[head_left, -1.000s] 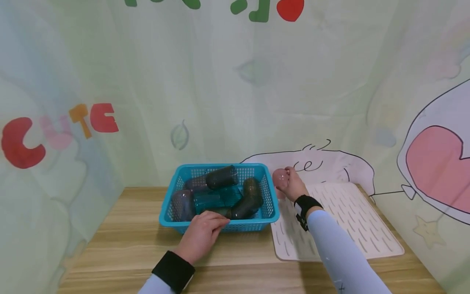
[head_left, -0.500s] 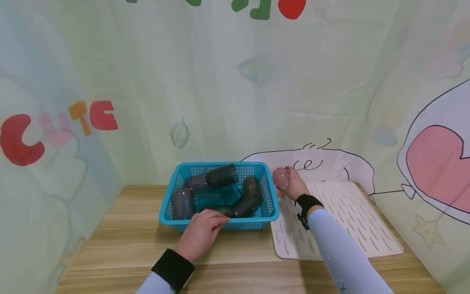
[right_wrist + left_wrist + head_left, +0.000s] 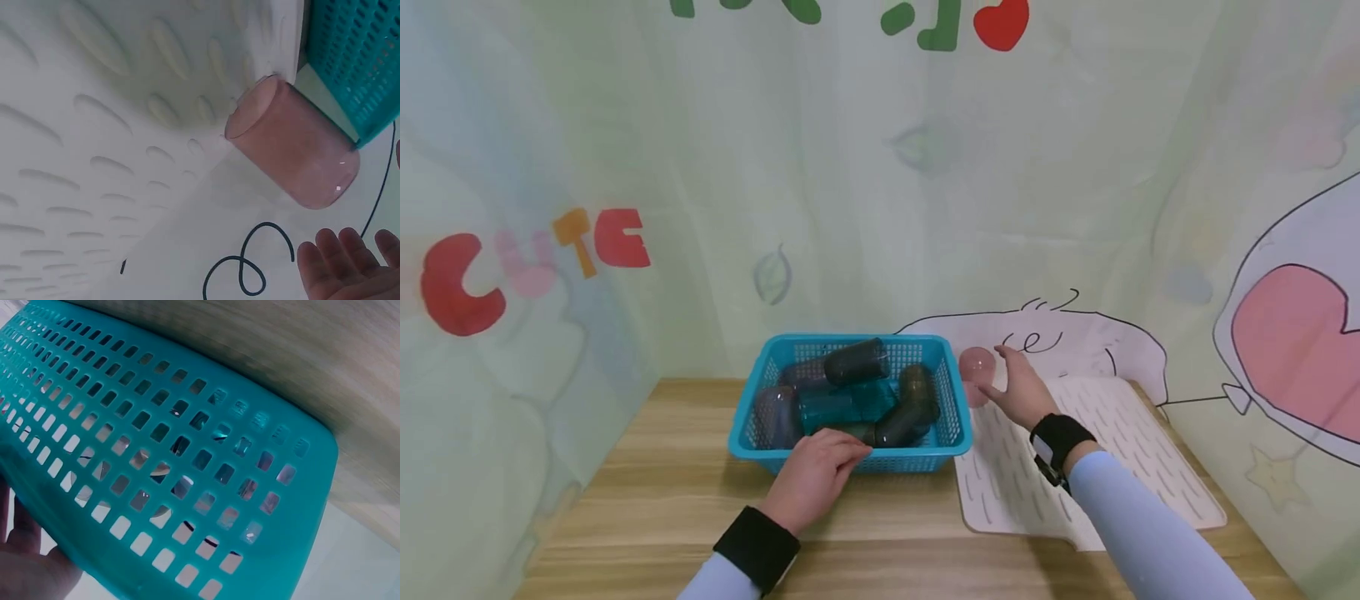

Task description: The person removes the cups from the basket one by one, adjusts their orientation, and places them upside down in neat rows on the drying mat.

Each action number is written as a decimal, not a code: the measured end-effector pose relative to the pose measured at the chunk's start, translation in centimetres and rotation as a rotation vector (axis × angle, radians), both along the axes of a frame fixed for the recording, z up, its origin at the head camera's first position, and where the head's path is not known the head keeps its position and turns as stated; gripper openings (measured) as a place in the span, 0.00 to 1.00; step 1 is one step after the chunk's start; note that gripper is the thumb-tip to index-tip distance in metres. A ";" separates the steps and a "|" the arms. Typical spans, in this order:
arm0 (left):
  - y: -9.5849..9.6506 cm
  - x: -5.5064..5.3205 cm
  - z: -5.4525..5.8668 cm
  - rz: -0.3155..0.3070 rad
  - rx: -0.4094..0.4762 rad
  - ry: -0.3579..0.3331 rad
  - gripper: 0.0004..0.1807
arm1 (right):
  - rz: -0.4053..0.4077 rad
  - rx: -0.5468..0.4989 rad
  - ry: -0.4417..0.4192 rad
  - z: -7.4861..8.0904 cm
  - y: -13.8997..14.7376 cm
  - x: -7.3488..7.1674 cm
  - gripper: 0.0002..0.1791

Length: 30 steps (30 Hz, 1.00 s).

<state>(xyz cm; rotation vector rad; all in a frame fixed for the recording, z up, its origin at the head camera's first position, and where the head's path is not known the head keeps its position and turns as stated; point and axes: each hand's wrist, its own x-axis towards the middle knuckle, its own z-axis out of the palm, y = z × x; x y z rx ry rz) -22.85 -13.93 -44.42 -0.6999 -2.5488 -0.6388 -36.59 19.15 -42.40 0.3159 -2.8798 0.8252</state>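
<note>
A pink see-through cup [image 3: 977,367] stands upside down at the far left corner of a pale ridged mat [image 3: 1150,458]. My right hand [image 3: 1022,390] is beside it, thumb and fingers spread, with a gap visible between the fingers and the cup [image 3: 297,147] in the right wrist view. My left hand [image 3: 816,471] grips the near rim of a turquoise basket [image 3: 917,460]. Inside lie several see-through cups: a dark grey cup [image 3: 856,362] on top, a teal cup [image 3: 827,410], a purplish cup [image 3: 777,415] and a brownish cup [image 3: 917,387].
Basket and mat sit side by side on a wooden table [image 3: 647,500]. The pink cup stands close to the basket's right side. A printed curtain [image 3: 835,192] hangs right behind the table's far edge.
My right hand has let go of the pink cup and drawn back to the right, its fingers spreading. The mat's near edge now looks bent under the right forearm. My left hand stays on the rim.
</note>
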 end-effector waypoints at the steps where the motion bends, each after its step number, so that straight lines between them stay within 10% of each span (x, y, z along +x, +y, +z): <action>1: 0.1 0.0 -0.1 0.000 0.000 -0.007 0.10 | 0.005 0.013 0.004 0.2 0.3 0.7 0.43; 15: 0.2 -0.2 0.7 0.011 -0.050 -0.019 0.09 | 0.131 0.190 -0.047 -1.4 3.6 9.4 0.20; 30: 0.2 0.0 0.7 0.034 -0.087 -0.028 0.09 | 0.153 0.294 -0.142 -3.8 4.1 13.1 0.09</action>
